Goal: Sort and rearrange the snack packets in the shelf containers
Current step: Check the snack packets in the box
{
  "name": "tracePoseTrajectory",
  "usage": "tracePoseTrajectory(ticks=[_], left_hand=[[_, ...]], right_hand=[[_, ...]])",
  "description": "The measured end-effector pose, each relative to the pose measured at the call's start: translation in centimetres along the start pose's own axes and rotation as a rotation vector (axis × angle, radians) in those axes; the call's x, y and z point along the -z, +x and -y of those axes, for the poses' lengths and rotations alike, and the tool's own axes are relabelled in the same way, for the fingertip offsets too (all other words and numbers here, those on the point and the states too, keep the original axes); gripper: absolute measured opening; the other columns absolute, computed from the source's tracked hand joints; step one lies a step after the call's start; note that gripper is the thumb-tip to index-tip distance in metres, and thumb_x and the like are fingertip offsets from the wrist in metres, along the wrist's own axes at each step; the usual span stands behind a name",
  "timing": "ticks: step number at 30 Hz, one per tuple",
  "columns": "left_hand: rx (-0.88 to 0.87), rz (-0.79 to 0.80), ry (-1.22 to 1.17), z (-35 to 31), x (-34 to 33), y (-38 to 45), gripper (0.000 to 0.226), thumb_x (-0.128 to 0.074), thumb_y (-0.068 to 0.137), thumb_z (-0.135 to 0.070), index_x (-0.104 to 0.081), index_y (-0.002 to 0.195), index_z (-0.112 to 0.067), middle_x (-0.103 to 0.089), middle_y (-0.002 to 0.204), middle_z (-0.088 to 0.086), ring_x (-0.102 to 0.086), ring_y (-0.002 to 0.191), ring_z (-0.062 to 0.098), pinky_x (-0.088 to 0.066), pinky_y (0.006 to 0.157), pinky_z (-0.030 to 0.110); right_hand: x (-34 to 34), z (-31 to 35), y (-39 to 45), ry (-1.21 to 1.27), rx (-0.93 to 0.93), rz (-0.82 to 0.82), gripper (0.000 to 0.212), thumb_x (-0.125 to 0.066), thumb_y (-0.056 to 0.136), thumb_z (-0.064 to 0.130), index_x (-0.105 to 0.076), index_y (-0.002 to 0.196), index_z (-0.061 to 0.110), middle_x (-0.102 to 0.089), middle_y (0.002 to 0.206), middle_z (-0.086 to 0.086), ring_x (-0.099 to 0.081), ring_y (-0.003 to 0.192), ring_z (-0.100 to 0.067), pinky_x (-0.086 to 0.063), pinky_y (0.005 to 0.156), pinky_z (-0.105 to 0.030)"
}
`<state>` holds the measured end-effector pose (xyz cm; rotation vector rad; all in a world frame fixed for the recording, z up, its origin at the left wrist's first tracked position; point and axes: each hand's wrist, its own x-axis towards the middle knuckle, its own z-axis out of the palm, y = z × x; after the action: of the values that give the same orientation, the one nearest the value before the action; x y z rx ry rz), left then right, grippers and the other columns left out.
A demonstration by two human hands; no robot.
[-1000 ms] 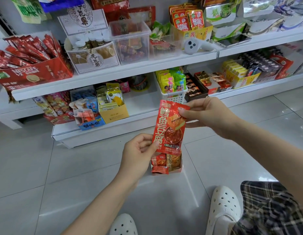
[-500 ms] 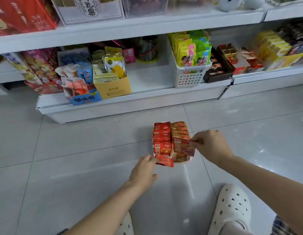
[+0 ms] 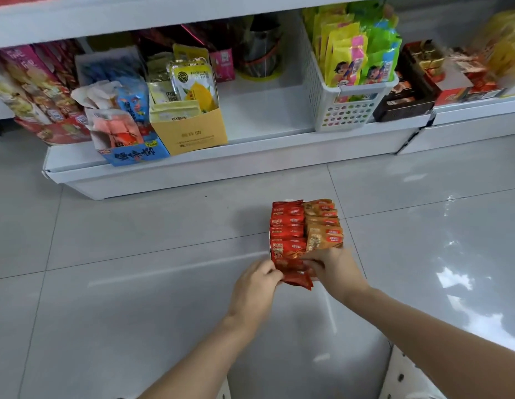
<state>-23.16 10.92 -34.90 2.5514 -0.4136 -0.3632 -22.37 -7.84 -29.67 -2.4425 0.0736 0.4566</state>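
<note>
Snack packets (image 3: 305, 226), glossy foil sachets with crimped top edges, stand upright in two tight rows in a small container whose walls are almost wholly hidden; it sits on the polished grey tile floor (image 3: 135, 283) directly ahead of both hands. Row on the left-hand side: red sachets (image 3: 286, 228). Row on the right-hand side: tan-orange sachets (image 3: 322, 223). One loose red packet (image 3: 298, 279) lies flat and slightly crumpled at the near end of the container, between the two hands. The left hand (image 3: 254, 292) has its fingers curled and pinches the left edge of this packet. The right hand (image 3: 335, 270) curls its fingers over the nearest upright sachets and the right edge of the loose packet; which of these it actually grips cannot be told.

Beyond the hands, a white metal shelf (image 3: 250, 156) with a smooth flat lip carries further stock. Far ahead of the left hand: a mustard-yellow cardboard box (image 3: 192, 133) holding clear-fronted pouches, with a blue printed carton (image 3: 135, 154) just beside it. Far ahead of the right hand: a white perforated plastic basket (image 3: 348, 110) of yellow and green sachets, and next to it a dark rectangular tray (image 3: 403, 108). A white perforated clog (image 3: 406, 375) shows below the right forearm.
</note>
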Motion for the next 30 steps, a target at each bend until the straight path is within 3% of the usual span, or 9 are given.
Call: tracePoseTrajectory(ticks=[2,5,7,9,11,14,24,27,30], left_hand=[[0.059,-0.034,-0.075,0.1,0.5,-0.1,0.015,-0.061,0.09,-0.034,-0.063,0.098,-0.022,-0.048,0.105,-0.016,-0.044,0.099,0.0,-0.036,0.073,0.01],[0.002,-0.086,-0.098,0.5,0.6,0.0,0.013,-0.07,0.085,-0.028,-0.066,0.095,-0.02,-0.044,0.127,-0.016,-0.037,0.115,-0.005,-0.03,0.092,0.005],[-0.101,-0.073,-0.103,0.2,0.7,0.1,0.008,-0.072,0.083,-0.016,-0.064,0.085,-0.016,-0.054,0.132,-0.007,-0.052,0.117,0.011,-0.045,0.096,0.023],[-0.104,-0.024,-0.136,-0.2,0.9,0.0,0.009,-0.07,0.084,-0.013,-0.061,0.082,-0.013,-0.066,0.107,-0.002,-0.063,0.094,0.021,-0.053,0.078,0.037],[-0.092,-0.03,-0.139,-0.2,0.8,-0.1,0.007,-0.068,0.085,-0.014,-0.061,0.083,-0.012,-0.065,0.09,0.0,-0.061,0.082,0.021,-0.051,0.07,0.04],[-0.092,-0.058,-0.167,-0.3,0.5,-0.3,0.008,-0.068,0.085,-0.013,-0.061,0.082,-0.011,-0.065,0.086,0.001,-0.06,0.081,0.021,-0.049,0.068,0.037],[-0.194,-0.084,-0.088,0.0,0.1,-0.5,0.01,-0.066,0.084,-0.013,-0.068,0.093,-0.017,-0.065,0.09,-0.004,-0.059,0.084,0.02,-0.053,0.065,0.034],[-0.226,-0.106,-0.04,-0.2,0.4,-0.4,0.012,-0.067,0.08,-0.014,-0.071,0.09,-0.02,-0.065,0.088,-0.007,-0.062,0.081,0.018,-0.054,0.06,0.03],[-0.216,-0.076,0.022,-0.4,0.3,-0.5,0.027,-0.068,0.072,-0.005,-0.071,0.093,-0.022,-0.066,0.094,-0.007,-0.065,0.086,0.018,-0.054,0.065,0.025]], right_hand=[[-1.4,-0.1,0.3,-0.036,-0.001,0.049,0.026,-0.058,0.095,0.015,-0.075,0.107,0.03,-0.074,0.101,0.002,-0.065,0.097,-0.019,-0.047,0.083,-0.024],[-2.0,-0.5,0.3,-0.093,0.004,0.12,0.036,-0.052,0.097,0.016,-0.068,0.119,0.038,-0.071,0.113,0.006,-0.059,0.11,-0.018,-0.038,0.096,-0.021],[-1.3,-0.6,0.0,-0.09,0.027,0.199,0.038,-0.048,0.098,0.015,-0.065,0.124,0.036,-0.067,0.111,0.012,-0.055,0.107,-0.011,-0.029,0.092,-0.008],[-0.6,-0.9,0.0,-0.012,-0.013,0.267,0.03,-0.048,0.099,0.017,-0.071,0.115,0.028,-0.066,0.096,0.011,-0.056,0.094,-0.008,-0.036,0.079,-0.004],[-0.1,-1.3,0.5,0.067,-0.084,0.182,0.022,-0.052,0.097,0.019,-0.073,0.104,0.021,-0.068,0.089,0.004,-0.063,0.085,-0.014,-0.05,0.075,-0.018],[-0.5,-1.7,1.9,0.039,-0.116,-0.086,0.027,-0.066,0.09,0.018,-0.067,0.117,0.018,-0.068,0.105,-0.001,-0.065,0.092,-0.017,-0.054,0.082,-0.032],[-3.3,-0.5,3.5,-0.091,-0.047,-0.144,0.011,-0.067,0.089,0.021,-0.075,0.096,0.016,-0.066,0.102,0.001,-0.061,0.095,-0.019,-0.05,0.079,-0.033],[0.5,0.3,4.0,0.086,0.043,-0.196,0.002,-0.068,0.09,0.015,-0.066,0.09,0.013,-0.065,0.091,-0.001,-0.063,0.086,-0.021,-0.05,0.075,-0.032],[7.3,1.9,3.9,0.243,-0.038,-0.187,0.009,-0.064,0.093,0.018,-0.058,0.086,0.019,-0.071,0.082,-0.003,-0.069,0.076,-0.021,-0.054,0.068,-0.03]])
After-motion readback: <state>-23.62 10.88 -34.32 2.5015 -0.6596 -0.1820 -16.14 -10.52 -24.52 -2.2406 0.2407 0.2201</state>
